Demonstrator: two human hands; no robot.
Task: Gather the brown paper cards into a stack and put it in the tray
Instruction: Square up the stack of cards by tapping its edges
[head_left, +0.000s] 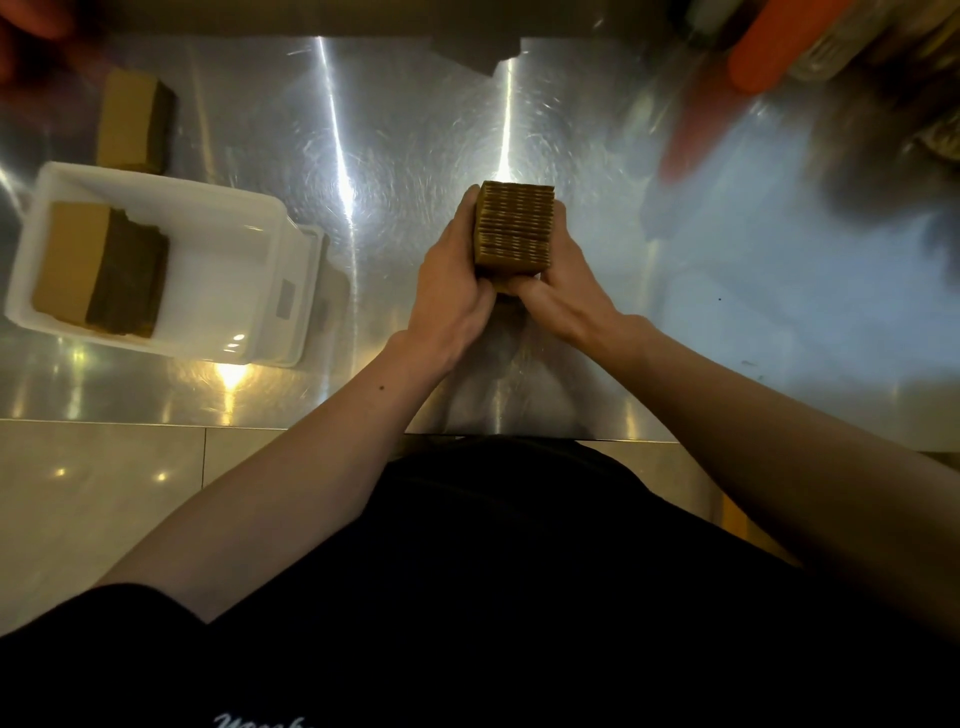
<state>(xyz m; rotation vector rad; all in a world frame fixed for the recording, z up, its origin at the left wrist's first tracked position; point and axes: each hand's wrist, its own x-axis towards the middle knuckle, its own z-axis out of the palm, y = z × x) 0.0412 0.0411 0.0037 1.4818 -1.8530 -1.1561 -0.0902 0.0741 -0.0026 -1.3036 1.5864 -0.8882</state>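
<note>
Brown paper cards (513, 228) are sitting squeezed together as one thick block, edges showing as fine ridges, well to the right of the white tray (228, 291) and apart from it. Both hands are clamping this block from opposite sides just above the steel table (395, 130). The left hand (452, 291) is wrapping the side nearer the tray, with its fingers reaching up along that side. The right hand (563, 288) is pressing the side farther from the tray, with its thumb curling at the near end of the block. Whether the bottom of the block is touching the table is hard to tell, since the hands are covering it. A second stack of cards (101, 270) is lying inside the tray, against its left wall, tan face up with its darker edge side turned toward the tray's middle. A third stack of cards (136, 123) is lying on the table just beyond the tray's far left corner, outside it. Far to the right of the tray and beyond it, a blurred orange object (774, 47) is showing at the top of the view. A black shirt (519, 571) is filling the lower part of the view, nearer to the person than the tray.
</note>
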